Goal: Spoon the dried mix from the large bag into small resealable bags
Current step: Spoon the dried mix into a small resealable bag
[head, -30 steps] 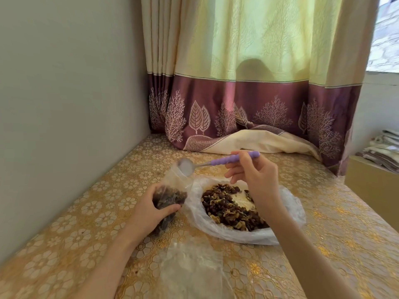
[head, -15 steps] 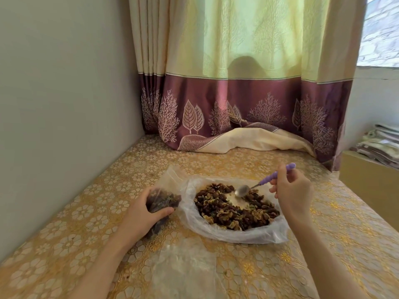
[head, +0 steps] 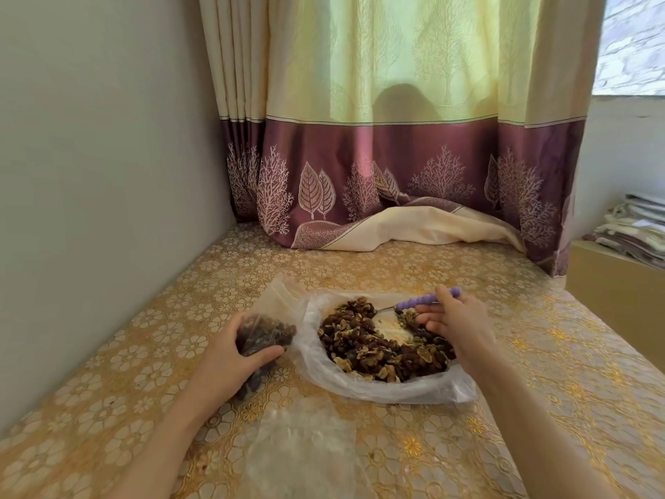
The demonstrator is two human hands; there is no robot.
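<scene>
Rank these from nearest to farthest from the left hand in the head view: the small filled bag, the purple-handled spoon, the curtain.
1. The small filled bag, gripped by the left hand.
2. The purple-handled spoon, to the right over the large bag, held by the right hand.
3. The curtain, at the back.

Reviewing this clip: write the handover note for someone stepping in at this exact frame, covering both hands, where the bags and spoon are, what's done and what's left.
Left hand: grips the small bag, partly filled with mix, mouth open toward the large bag.
Right hand: holds the purple-handled spoon, its bowl end down in the dried mix; whether it is loaded cannot be seen.
Large bag: lies open on the tablecloth, still holding plenty of mix.
Empty clear bags lie nearer the person.
Done: small bag partly filled.
Left: keep spooning, seal it, then fill the others.
</scene>
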